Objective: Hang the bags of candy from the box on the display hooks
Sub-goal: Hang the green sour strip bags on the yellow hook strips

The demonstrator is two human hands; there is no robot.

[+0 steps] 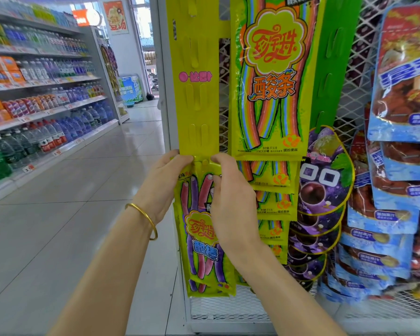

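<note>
At bag top, hands in pinch

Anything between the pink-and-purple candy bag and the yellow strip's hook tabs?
Nothing visible. The left hand and right hand pinch the top of the yellow-green bag of pink and purple candy sticks right at the lowest tabs of the yellow plastic hanging strip; only fingers overlap there.
</note>
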